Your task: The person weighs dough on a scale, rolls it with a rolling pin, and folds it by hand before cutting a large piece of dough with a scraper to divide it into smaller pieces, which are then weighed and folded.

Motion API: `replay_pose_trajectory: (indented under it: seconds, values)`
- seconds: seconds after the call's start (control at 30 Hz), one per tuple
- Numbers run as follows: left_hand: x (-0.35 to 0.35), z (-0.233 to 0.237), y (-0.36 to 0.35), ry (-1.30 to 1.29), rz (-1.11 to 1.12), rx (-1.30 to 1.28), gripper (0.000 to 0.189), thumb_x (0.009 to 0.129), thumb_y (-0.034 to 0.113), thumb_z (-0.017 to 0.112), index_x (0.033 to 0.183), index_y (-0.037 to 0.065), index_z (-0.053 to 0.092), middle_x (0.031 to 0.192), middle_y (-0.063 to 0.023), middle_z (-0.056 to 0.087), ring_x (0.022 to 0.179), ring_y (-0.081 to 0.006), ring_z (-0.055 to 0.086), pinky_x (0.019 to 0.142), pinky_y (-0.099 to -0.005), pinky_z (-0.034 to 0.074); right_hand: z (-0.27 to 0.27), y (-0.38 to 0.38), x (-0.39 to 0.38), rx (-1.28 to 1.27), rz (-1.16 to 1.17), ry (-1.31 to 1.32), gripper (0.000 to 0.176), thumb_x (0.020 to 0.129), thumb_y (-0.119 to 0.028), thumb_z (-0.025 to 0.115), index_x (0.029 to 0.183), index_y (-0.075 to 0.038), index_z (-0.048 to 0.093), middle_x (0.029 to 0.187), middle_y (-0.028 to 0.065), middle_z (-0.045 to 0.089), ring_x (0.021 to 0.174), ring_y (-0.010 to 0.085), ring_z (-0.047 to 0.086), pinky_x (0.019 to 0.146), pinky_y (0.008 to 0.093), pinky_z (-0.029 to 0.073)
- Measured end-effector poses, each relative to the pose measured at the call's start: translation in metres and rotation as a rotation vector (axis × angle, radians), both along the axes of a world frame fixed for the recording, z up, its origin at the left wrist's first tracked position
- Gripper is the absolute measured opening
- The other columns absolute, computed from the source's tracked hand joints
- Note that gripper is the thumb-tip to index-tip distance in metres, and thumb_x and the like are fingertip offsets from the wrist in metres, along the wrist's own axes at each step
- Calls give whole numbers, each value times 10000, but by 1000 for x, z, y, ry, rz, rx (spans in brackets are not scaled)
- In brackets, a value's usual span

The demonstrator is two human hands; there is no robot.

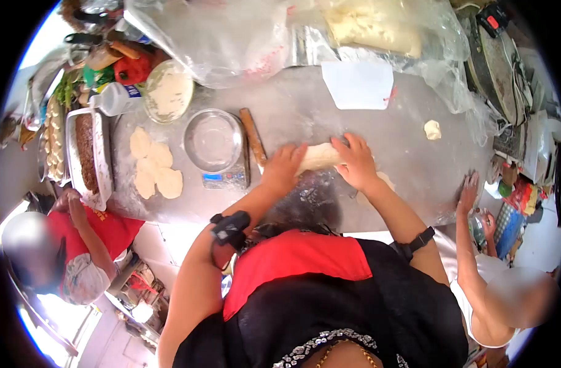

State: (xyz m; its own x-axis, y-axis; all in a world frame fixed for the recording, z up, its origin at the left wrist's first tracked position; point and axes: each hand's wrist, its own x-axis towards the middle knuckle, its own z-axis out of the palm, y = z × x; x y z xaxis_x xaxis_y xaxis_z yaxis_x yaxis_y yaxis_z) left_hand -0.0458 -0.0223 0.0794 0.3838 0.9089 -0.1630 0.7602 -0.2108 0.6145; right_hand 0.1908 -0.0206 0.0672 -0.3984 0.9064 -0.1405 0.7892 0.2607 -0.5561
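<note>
A pale log of dough (319, 157) lies across the floured table (225, 98) in front of me. My left hand (283, 168) rests on its left end, with the fingers bent over it. On the right end lies my right hand (355, 162), its fingers spread over the dough. Just left of my left hand is a wooden rolling pin (253, 136). Beyond it a round metal bowl (213, 141) sits on a digital scale (226, 179). Several flat dough rounds (158, 164) overlap further left. A small dough lump (433, 129) lies to the right.
A white scraper (358, 84) and plastic-covered dough (375, 27) are at the far side. At the left stand a flour bowl (169, 92) and a tray of dark filling (87, 156). One person (87, 245) is at the left, another (477, 270) at the right.
</note>
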Motion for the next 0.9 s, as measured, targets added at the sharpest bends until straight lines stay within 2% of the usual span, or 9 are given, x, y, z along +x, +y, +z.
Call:
replay_pose_trajectory:
  seconds: [0.2, 0.3, 0.33, 0.43, 0.53, 0.63, 0.67, 0.83, 0.9]
  values:
    - [-40, 40, -20, -192, 21, -245, 561, 708, 123, 698, 1237, 88, 516, 1193, -165, 543, 1123, -352, 496, 939, -375, 417, 13, 0, 0, -306, -48, 100, 426, 703, -118, 593, 1128, -117, 571, 1078, 105, 571, 1034, 307, 514, 857, 419, 425]
    - [-77, 50, -45, -235, -51, 20, 493, 746, 131, 687, 1205, 70, 518, 1125, -143, 565, 1035, -316, 550, 850, -393, 459, 42, -1, -13, -364, 120, -110, 452, 697, -178, 598, 1142, -105, 566, 1056, 120, 591, 1008, 325, 535, 855, 405, 435]
    - [-96, 39, -61, -285, 79, 3, 479, 751, 159, 694, 1191, 63, 529, 1115, -134, 578, 1039, -298, 555, 869, -373, 450, 48, -2, -21, -330, 191, -220, 470, 695, -200, 603, 1152, -99, 561, 1056, 128, 594, 1003, 333, 541, 854, 403, 438]
    - [-140, 35, -71, -204, 774, -18, 439, 778, 241, 694, 1141, 32, 563, 1043, -108, 620, 998, -237, 578, 882, -322, 433, 38, -8, -65, -267, 30, 177, 529, 693, -246, 637, 1186, -82, 536, 1094, 147, 588, 981, 346, 560, 840, 425, 445]
    - [-171, -14, -49, -634, 1328, 208, 409, 780, 261, 696, 1086, 11, 590, 972, -94, 635, 915, -208, 589, 837, -311, 441, 40, 3, -145, -470, -108, 74, 645, 706, -274, 649, 1270, -67, 414, 1064, 192, 598, 966, 373, 576, 816, 461, 452]
    - [-170, 4, -19, -821, 1250, -351, 446, 754, 260, 719, 1092, 0, 588, 978, -117, 632, 897, -218, 588, 822, -327, 443, 25, 8, -189, -491, -143, 47, 659, 733, -258, 618, 1301, -70, 342, 997, 212, 612, 944, 386, 584, 799, 478, 454]
    - [-169, -15, -18, -624, 1178, -324, 506, 720, 278, 742, 1115, 6, 579, 967, -135, 637, 862, -220, 591, 820, -329, 445, 18, 16, -198, -517, -169, 58, 654, 740, -251, 605, 1304, -69, 327, 975, 217, 617, 934, 390, 587, 795, 483, 454]
    - [-128, -48, 11, -626, 1159, -301, 583, 673, 308, 758, 1130, -3, 571, 1077, -208, 557, 997, -289, 539, 877, -385, 426, -1, 50, -164, -288, -632, 107, 572, 735, -207, 568, 1256, -70, 375, 954, 205, 623, 889, 397, 594, 780, 483, 452]
    - [-110, -65, 34, -596, 1153, -288, 616, 661, 325, 753, 1143, -6, 558, 1140, -240, 491, 1063, -340, 493, 915, -416, 400, -3, 70, -137, -234, -628, 65, 559, 733, -199, 564, 1251, -83, 388, 967, 200, 620, 904, 393, 589, 774, 479, 452]
